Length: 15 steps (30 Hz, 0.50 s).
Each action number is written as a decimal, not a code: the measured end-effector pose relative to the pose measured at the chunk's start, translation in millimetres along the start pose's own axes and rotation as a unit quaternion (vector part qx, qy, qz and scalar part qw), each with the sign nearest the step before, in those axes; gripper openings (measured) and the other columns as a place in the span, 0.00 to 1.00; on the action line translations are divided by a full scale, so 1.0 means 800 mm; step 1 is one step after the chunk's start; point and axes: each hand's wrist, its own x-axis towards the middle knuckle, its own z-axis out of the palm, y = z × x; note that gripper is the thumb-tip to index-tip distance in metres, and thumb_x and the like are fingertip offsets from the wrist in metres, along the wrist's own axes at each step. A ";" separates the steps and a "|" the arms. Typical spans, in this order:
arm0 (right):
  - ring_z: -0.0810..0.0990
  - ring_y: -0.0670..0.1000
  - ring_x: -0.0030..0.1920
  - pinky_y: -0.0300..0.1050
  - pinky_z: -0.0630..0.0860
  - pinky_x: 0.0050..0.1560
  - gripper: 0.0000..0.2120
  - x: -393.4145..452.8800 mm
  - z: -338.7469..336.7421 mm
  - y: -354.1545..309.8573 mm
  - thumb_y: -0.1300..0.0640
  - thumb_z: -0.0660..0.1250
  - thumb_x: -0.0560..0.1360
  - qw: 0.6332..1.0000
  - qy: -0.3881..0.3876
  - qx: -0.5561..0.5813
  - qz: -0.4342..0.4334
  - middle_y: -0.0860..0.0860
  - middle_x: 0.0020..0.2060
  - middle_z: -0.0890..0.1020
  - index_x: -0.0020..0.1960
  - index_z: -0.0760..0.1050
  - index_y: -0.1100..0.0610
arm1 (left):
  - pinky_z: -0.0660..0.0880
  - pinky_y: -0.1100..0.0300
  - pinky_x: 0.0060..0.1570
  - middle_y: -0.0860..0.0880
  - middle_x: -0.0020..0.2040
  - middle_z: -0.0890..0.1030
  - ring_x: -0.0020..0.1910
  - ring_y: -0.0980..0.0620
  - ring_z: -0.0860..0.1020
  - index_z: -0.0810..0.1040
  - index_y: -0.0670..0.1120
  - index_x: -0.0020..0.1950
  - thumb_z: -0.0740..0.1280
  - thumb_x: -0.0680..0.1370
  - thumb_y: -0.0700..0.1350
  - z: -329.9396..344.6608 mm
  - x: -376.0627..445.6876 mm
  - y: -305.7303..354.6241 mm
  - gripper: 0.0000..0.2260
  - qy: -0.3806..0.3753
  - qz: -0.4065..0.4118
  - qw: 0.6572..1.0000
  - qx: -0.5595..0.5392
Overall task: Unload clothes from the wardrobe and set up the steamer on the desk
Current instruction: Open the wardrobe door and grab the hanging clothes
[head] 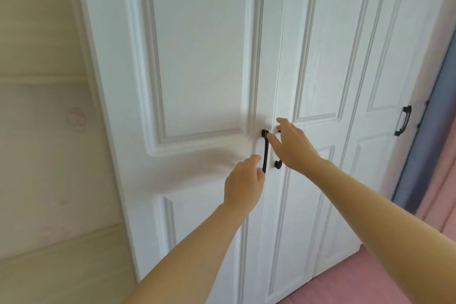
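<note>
At the centre of the frame, where the two white wardrobe doors [197, 57] meet, I have both hands up at the black pull handles: my left hand [243, 180] sits loose and unclenched beside the left handle [265, 150], my right hand [292, 145] spreads over the right handle [278, 164], fingers apart, nothing gripped yet. I'd hook each bar fully, then pull both doors evenly outward; the clothes stay hidden behind them
</note>
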 end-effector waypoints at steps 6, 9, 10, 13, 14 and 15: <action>0.73 0.54 0.63 0.48 0.71 0.60 0.26 0.040 0.000 0.012 0.50 0.59 0.79 0.993 -0.008 0.117 0.028 0.54 0.68 0.70 0.74 0.58 0.58 | 0.75 0.51 0.52 0.51 0.59 0.78 0.54 0.49 0.77 0.67 0.49 0.67 0.59 0.80 0.43 0.042 0.026 0.003 0.16 0.028 -0.043 0.995 -0.088; 0.74 0.51 0.59 0.43 0.71 0.52 0.26 0.050 0.000 0.013 0.49 0.58 0.79 0.990 -0.006 0.137 0.026 0.52 0.67 0.71 0.74 0.58 0.58 | 0.74 0.51 0.51 0.49 0.56 0.78 0.53 0.47 0.76 0.68 0.48 0.67 0.59 0.80 0.42 0.055 0.034 0.004 0.15 0.041 -0.063 0.991 -0.114; 0.74 0.52 0.59 0.41 0.71 0.49 0.26 0.053 -0.002 0.013 0.50 0.57 0.80 0.989 -0.003 0.143 0.025 0.52 0.67 0.71 0.74 0.58 0.57 | 0.74 0.52 0.51 0.49 0.55 0.78 0.54 0.47 0.76 0.68 0.48 0.67 0.58 0.80 0.42 0.056 0.037 0.004 0.15 0.045 -0.069 0.989 -0.120; 0.75 0.49 0.49 0.36 0.69 0.36 0.24 0.060 -0.006 0.012 0.50 0.56 0.81 0.985 -0.004 0.168 0.035 0.50 0.61 0.73 0.74 0.59 0.57 | 0.73 0.52 0.49 0.51 0.48 0.76 0.50 0.47 0.76 0.70 0.47 0.63 0.59 0.81 0.43 0.055 0.040 0.009 0.11 0.054 -0.077 0.988 -0.123; 0.75 0.48 0.45 0.36 0.69 0.35 0.23 0.062 -0.007 0.011 0.50 0.55 0.81 0.984 -0.005 0.174 0.037 0.49 0.58 0.74 0.73 0.60 0.57 | 0.74 0.52 0.48 0.52 0.46 0.75 0.49 0.47 0.76 0.71 0.47 0.62 0.59 0.81 0.44 0.054 0.041 0.010 0.10 0.056 -0.079 0.988 -0.120; 0.75 0.47 0.43 0.36 0.70 0.34 0.22 0.063 -0.009 0.009 0.50 0.55 0.81 0.983 -0.006 0.180 0.040 0.49 0.55 0.75 0.72 0.62 0.57 | 0.74 0.52 0.47 0.53 0.45 0.75 0.47 0.47 0.76 0.71 0.46 0.61 0.60 0.81 0.44 0.054 0.041 0.011 0.09 0.059 -0.079 0.988 -0.115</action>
